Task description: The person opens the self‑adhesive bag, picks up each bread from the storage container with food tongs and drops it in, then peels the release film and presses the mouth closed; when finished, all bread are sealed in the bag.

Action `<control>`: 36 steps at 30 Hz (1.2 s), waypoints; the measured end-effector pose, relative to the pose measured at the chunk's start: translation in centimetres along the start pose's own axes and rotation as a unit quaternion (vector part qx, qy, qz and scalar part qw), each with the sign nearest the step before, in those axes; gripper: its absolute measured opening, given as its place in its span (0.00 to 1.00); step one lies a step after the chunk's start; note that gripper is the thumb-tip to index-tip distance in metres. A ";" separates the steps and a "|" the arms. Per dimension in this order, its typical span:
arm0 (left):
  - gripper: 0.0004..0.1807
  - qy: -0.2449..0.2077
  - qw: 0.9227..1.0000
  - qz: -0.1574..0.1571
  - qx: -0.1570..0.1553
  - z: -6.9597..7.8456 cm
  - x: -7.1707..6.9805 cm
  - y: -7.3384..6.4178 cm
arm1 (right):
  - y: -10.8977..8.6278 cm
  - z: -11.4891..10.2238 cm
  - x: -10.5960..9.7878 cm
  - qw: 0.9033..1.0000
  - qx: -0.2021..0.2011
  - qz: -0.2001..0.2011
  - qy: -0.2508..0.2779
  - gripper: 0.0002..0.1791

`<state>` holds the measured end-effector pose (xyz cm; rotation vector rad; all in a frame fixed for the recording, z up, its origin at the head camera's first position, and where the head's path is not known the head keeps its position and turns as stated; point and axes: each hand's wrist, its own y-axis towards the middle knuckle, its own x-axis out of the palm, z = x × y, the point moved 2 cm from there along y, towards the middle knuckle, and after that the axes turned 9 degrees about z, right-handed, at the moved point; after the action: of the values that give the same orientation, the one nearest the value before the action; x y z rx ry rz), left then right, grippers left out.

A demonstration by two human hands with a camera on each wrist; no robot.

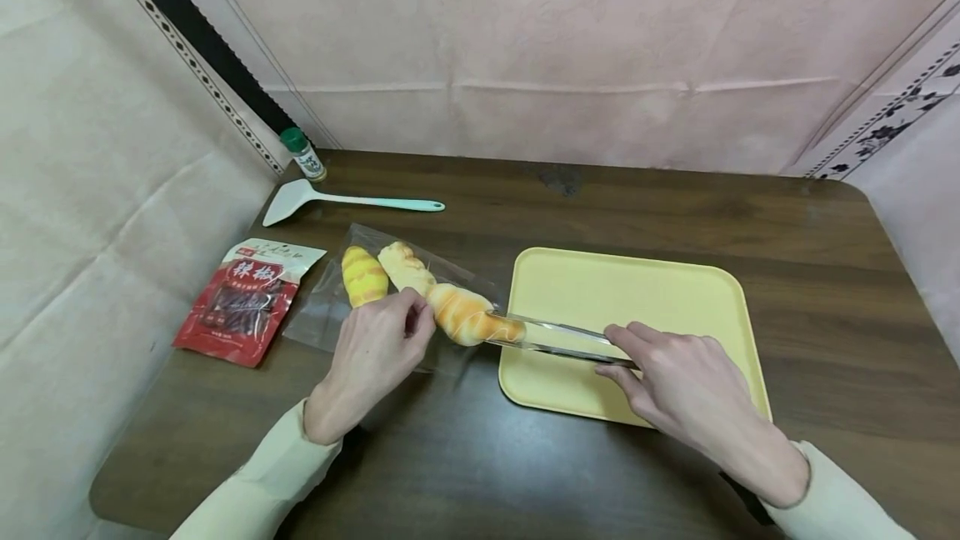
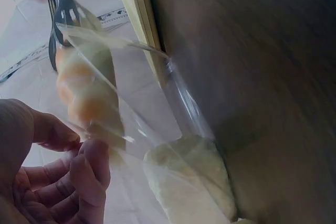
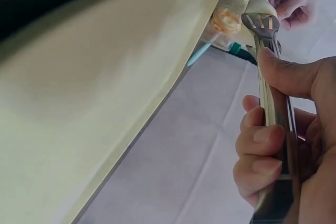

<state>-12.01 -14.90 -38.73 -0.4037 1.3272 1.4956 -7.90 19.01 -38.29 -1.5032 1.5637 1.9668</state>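
My left hand (image 1: 384,346) pinches the edge of a clear plastic bag (image 1: 318,319) between thumb and fingers. My right hand (image 1: 686,382) holds metal tongs (image 3: 262,32) with slotted heads, fingers wrapped round the handles. Between the tong heads is one end of a long bread roll (image 1: 461,315) with orange-brown stripes, beside the left fingers at the bag's opening. A yellow striped bread (image 1: 363,275) and a pale bread (image 1: 405,265) lie in the bag farther left. The left wrist view shows the bag film in front of the striped roll.
Under the tongs lies a yellow tray (image 1: 630,282) on the brown wooden table (image 1: 480,482). A red packet (image 1: 247,302) is left of the bag. Behind are a pale turquoise spatula (image 1: 360,200) and a green-capped bottle (image 1: 303,155) near the cloth walls.
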 end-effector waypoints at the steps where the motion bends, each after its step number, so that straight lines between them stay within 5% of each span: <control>1: 0.12 0.000 1.000 0.004 0.003 0.0 0.0 0.0 | 0.3 -0.1 0.2 1.000 -0.003 -0.001 0.002 0.16; 12: 0.09 -0.003 0.998 0.058 0.024 0.0 -0.4 0.4 | 1.4 -0.1 0.9 0.999 0.010 -0.030 0.012 0.16; 36: 0.08 -0.046 0.997 0.056 0.024 1.2 -0.5 0.8 | 6.0 -3.7 3.3 0.995 -0.013 -0.096 0.007 0.17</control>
<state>-12.01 -13.99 -37.55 -0.2296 1.3281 1.5513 -11.36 12.20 -36.98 -1.6151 1.3476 1.8802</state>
